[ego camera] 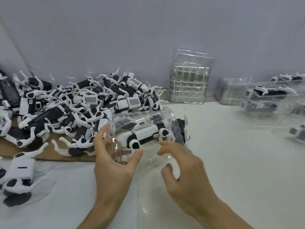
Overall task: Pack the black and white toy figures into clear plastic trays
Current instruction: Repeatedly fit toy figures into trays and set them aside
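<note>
A clear plastic tray (148, 118) is held tilted above the white table, and a black and white toy figure (146, 134) lies inside it. My left hand (113, 164) grips the tray's near left corner, with thumb and fingers curled round the clear plastic. My right hand (183, 171) hovers at the tray's near right edge with fingers curled; whether it touches the plastic is unclear. A big pile of loose toy figures (79, 104) lies on brown cardboard (49, 154) to the left.
A stack of clear trays (189, 80) stands upright against the wall, and a lower stack (231, 90) sits beside it. Packed trays with figures (267, 98) lie at the far right. One loose figure (18, 176) lies at the near left.
</note>
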A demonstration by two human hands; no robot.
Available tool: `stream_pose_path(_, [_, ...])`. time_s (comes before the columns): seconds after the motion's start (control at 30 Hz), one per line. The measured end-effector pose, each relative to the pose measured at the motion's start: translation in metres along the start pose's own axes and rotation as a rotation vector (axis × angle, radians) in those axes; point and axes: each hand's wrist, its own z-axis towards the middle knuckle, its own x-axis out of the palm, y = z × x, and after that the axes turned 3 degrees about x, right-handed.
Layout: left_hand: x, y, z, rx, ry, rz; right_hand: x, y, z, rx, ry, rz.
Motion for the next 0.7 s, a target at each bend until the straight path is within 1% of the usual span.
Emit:
stream_pose_path(0.03, [0.000,0.000,-0.001,0.006,-0.005,0.001,-0.002,-0.001,0.002,0.006,-0.100,0.008])
stream_pose_path(0.07, [0.002,-0.002,-0.003,0.025,-0.005,0.016,-0.003,-0.003,0.004,0.033,-0.145,-0.001])
stream_pose_path(0.1, [0.004,-0.005,-0.007,0.049,-0.001,0.034,-0.004,-0.004,0.006,0.074,-0.135,-0.016])
stream_pose_path(0.13, [0.007,-0.007,-0.011,0.078,0.004,0.043,-0.004,-0.006,0.008,0.111,-0.087,-0.036])
stream_pose_path(0.2, [0.014,-0.009,-0.021,0.135,0.018,0.055,0.000,-0.009,0.010,0.141,0.007,-0.064])
stream_pose_path(0.23, [0.016,-0.009,-0.025,0.153,0.023,0.063,0.002,-0.011,0.010,0.150,0.024,-0.052])
stream_pose_path(0.33, [0.022,-0.009,-0.032,0.174,0.017,0.058,0.012,-0.012,0.011,0.210,-0.033,0.037])
stream_pose_path(0.43, [0.025,-0.011,-0.034,0.192,0.024,0.080,0.020,-0.016,0.011,0.244,-0.141,0.100])
stream_pose_path(0.53, [0.024,-0.014,-0.030,0.214,0.023,0.081,0.019,-0.017,0.013,0.192,-0.244,0.067])
stream_pose_path(0.63, [0.018,-0.018,-0.021,0.258,-0.001,0.137,0.013,-0.016,0.016,0.072,-0.322,-0.065])
stream_pose_path(0.7, [0.015,-0.019,-0.017,0.264,-0.008,0.143,0.009,-0.015,0.018,0.026,-0.359,-0.163])
